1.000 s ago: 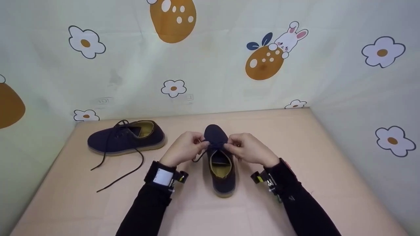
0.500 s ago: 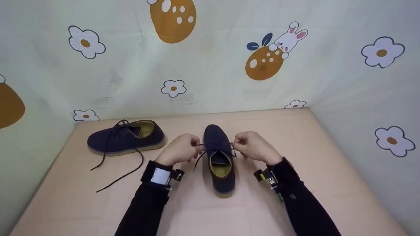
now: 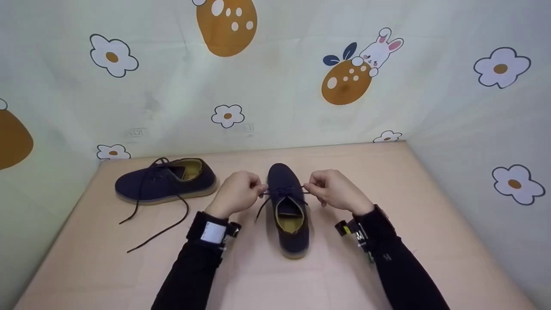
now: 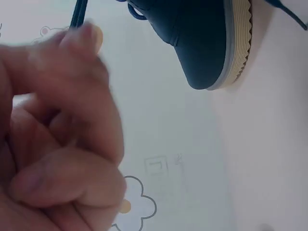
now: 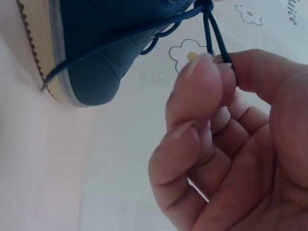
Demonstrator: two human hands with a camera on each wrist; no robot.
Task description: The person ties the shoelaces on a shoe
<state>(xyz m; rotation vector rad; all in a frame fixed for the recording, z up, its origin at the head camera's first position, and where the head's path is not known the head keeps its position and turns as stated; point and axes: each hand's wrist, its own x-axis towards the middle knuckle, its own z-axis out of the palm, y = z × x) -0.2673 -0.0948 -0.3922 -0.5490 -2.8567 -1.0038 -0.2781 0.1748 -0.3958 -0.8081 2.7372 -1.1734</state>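
Note:
A dark navy lace-up shoe (image 3: 282,174) stands upright with its toe pointing away from me. My left hand (image 3: 237,192), beside its left side, pinches the shoelace (image 4: 79,12) between thumb and forefinger. Opposite it, my right hand (image 3: 333,190) pinches a doubled loop of lace (image 5: 219,38), seen running from a knot in the right wrist view. The lace is drawn outward to both sides across the front of the opening. One loose lace end (image 3: 260,210) hangs on the left of the shoe.
A second navy shoe (image 3: 133,187) lies farther left, toe pointing left, its laces (image 3: 165,232) loose across the tabletop (image 3: 267,284). Behind and at the sides rises a pale sheet (image 3: 280,77) printed with flowers and fruit.
Both hands have moved apart from the middle of the shoe, drawing the lace outward to each side. Over the last half second they shifted only slightly. The shoes stayed put.

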